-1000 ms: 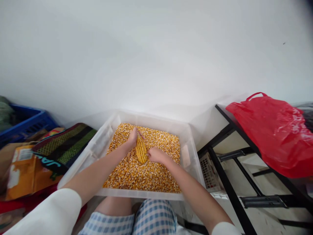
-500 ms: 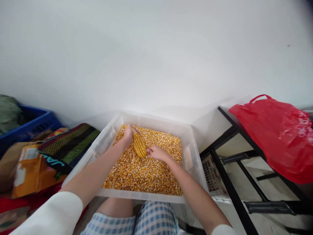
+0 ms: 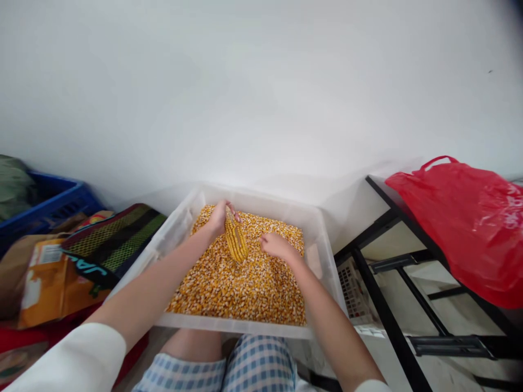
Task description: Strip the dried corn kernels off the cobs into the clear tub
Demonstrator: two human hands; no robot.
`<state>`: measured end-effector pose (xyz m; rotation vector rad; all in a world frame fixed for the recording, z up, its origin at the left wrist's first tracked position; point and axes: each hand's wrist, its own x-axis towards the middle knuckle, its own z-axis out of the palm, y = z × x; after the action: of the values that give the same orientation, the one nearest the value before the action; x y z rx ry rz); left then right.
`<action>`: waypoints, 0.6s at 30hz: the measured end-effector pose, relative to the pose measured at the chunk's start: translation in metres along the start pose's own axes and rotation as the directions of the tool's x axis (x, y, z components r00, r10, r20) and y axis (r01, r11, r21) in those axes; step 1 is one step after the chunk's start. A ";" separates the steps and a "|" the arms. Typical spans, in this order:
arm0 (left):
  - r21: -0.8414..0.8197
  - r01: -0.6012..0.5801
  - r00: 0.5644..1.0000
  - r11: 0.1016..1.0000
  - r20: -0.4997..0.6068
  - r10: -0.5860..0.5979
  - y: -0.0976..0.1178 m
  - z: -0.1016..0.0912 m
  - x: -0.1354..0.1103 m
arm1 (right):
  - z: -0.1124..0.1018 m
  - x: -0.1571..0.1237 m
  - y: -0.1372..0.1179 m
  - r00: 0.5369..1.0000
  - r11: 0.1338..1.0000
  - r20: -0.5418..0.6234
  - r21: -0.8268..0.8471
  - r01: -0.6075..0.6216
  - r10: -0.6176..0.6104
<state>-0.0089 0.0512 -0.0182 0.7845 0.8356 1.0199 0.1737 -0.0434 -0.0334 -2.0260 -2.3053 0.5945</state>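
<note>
I hold the ear of corn (image 3: 237, 242) by its far end in my left hand (image 3: 218, 219), so that end is partly hidden by my grip. It is bright yellow and slender, its kernels set in long straight rows, with a narrow lengthwise gap showing between some of them. I have it tilted, the free end slanting down toward me and a little to the right, well apart from my right hand (image 3: 277, 246). Below it spread loose kernels (image 3: 237, 294), yellow with pale tips, in a thick bed; whether the ear touches them I cannot tell
</note>
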 end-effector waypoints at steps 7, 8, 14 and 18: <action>0.335 0.101 0.686 0.937 0.658 -0.310 -0.044 0.072 -0.083 | -0.020 -0.002 0.019 0.963 0.970 -0.123 0.056 -0.235 0.240; 0.428 0.023 0.617 0.903 0.705 -0.350 -0.055 0.080 -0.096 | -0.020 -0.002 0.019 0.962 0.967 -0.111 0.066 -0.245 0.251; 0.691 -0.441 0.515 0.573 0.717 -0.469 -0.093 0.091 -0.136 | -0.016 -0.008 0.016 0.956 0.951 0.050 0.100 -0.293 0.289; 0.708 -0.574 0.582 0.411 0.706 -0.404 -0.105 0.077 -0.137 | -0.014 -0.008 0.015 0.959 0.955 0.102 0.109 -0.276 0.265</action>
<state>0.0601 -0.1226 -0.0428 2.1426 0.4143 0.0115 0.1929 -0.0461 -0.0232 -2.3167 -1.9872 0.8281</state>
